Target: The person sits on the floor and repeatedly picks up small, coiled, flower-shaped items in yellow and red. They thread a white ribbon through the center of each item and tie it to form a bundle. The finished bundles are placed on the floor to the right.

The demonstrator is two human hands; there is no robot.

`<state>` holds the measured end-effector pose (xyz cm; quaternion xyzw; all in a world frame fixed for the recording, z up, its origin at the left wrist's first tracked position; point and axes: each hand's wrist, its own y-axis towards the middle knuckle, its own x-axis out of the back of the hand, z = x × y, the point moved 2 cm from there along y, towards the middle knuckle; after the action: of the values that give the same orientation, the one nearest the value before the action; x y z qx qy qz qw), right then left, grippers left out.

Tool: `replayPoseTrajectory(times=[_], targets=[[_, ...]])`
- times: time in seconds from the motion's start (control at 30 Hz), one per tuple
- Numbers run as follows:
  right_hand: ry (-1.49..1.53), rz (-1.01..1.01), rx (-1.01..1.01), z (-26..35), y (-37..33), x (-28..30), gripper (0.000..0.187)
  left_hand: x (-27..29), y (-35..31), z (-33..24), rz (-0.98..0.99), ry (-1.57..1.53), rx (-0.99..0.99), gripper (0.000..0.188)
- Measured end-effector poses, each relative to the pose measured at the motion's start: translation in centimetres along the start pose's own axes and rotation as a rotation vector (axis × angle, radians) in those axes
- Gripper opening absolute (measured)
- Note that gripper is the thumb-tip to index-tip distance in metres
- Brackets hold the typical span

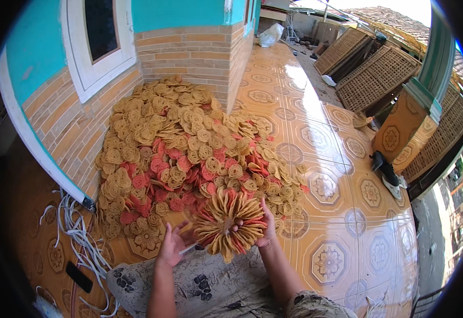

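Note:
Over my lap, a round ring of crackers [223, 225], tan and red-pink, stands fanned out edge to edge around a small hollow middle. My right hand [266, 228] grips it from the right side, and fingertips show through the hollow. To its left is my left hand [174, 245], fingers apart and palm turned towards the ring. A short white strip end [188, 249] sticks out between that hand and the ring; whether the fingers touch it I cannot tell. Just beyond lies a big heap of loose coiled crackers [183, 143], mostly tan with red-pink ones mixed in.
White straps [80, 238] lie tangled on the tiled floor [326, 217] at left, near a black phone [79, 276]. A brick-faced wall [183, 53] backs the heap. At right stand a tiled pillar [401, 130], shoes [385, 172] and woven drying racks [377, 77].

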<state>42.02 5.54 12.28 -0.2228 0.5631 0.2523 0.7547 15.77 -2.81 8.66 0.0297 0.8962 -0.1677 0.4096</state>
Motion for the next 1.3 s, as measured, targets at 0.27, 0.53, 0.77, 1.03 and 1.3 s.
replayPoseTrajectory(times=[0.27, 0.53, 0.77, 1.03, 1.3], targets=[[-1.221, -0.95, 0.295, 21.4, -15.8, 5.9, 0.07, 10.7, -3.1, -3.3, -0.373, 0.344, -0.191, 0.06], [-2.371, -1.49, -0.223, 17.9, -19.1, 16.7, 0.11, 11.3, -1.5, -1.6, -0.286, 0.315, -0.182, 0.053], [-2.447, -1.615, -0.34, 13.7, -13.3, 13.3, 0.101, 11.6, -2.6, -4.2, -0.37, 0.429, -0.258, 0.05], [-2.445, -0.255, 0.341, -4.0, 6.3, 4.1, 0.041, 11.0, -5.7, -11.9, -0.505, 0.589, -0.459, 0.043], [-2.275, 0.271, -0.283, -14.8, 7.8, 3.0, 0.028, 22.5, -23.5, -16.2, -1.253, 0.671, -0.822, 0.033]])
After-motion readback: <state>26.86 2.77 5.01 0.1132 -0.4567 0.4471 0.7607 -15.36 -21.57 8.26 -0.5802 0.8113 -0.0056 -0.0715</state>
